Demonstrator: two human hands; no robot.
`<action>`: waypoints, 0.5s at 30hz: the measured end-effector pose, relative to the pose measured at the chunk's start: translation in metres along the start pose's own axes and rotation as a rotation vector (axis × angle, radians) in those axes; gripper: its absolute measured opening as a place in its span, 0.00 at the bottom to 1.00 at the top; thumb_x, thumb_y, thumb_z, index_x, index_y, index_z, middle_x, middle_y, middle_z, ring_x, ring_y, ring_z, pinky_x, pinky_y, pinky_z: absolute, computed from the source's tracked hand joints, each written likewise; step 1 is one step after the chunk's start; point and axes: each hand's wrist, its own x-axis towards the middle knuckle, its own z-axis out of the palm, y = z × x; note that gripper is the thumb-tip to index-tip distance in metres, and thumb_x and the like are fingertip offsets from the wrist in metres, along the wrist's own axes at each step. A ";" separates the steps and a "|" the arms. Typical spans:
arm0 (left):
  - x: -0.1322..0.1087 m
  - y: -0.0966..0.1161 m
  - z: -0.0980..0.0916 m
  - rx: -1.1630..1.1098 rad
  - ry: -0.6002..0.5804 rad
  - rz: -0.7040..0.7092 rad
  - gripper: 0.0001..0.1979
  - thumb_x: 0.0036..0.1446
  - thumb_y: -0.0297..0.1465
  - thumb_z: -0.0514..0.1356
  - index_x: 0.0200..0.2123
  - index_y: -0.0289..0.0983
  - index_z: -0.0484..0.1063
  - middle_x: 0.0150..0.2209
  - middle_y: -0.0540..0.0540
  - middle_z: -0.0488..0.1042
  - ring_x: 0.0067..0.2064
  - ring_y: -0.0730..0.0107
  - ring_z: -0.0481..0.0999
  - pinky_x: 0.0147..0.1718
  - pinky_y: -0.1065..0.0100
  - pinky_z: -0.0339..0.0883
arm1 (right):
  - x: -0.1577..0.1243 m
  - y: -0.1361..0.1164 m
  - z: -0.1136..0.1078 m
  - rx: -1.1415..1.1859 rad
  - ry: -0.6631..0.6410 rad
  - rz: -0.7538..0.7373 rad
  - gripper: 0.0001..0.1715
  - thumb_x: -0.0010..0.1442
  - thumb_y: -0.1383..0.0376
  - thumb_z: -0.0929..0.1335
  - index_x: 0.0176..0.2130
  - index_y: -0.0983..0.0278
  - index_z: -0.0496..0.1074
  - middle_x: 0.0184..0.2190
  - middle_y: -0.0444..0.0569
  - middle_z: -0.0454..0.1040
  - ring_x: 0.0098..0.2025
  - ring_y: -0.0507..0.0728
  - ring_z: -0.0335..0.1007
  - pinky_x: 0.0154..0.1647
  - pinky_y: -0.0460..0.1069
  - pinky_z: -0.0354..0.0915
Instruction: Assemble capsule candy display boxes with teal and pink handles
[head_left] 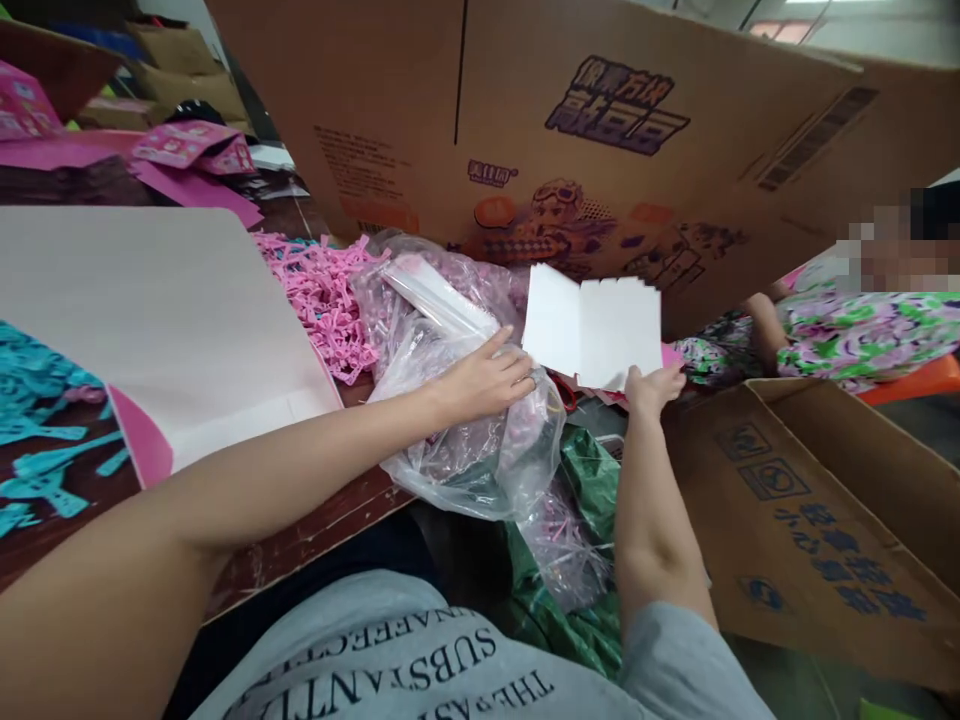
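Note:
My left hand (491, 380) lies with its fingers stretched out over a crumpled clear plastic bag (480, 470). Small clear packets (442, 295) show at the top of that bag. On the right, my right hand (656, 390) grips the lower edge of a stack of folded white cardboard sheets (619, 325), thumb on top. Pink shows at the stack's right edge. My left fingertips come close to the stack's left side; whether they touch it I cannot tell.
A big printed carton (420, 110) rises behind the bag. Pink plastic pieces (330, 295), turquoise pieces (37, 390) and a large white sheet (172, 330) lie left. An open carton (810, 520) stands right, beside a green sack (592, 480). A person in a floral garment (862, 330) sits beyond.

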 end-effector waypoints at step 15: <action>-0.158 0.026 -0.057 -0.304 -0.147 -0.495 0.14 0.73 0.36 0.56 0.34 0.40 0.77 0.34 0.46 0.81 0.40 0.60 0.81 0.70 0.35 0.55 | -0.016 -0.035 0.046 -0.260 -0.435 -0.246 0.18 0.70 0.56 0.66 0.44 0.65 0.81 0.49 0.61 0.83 0.50 0.63 0.75 0.54 0.54 0.68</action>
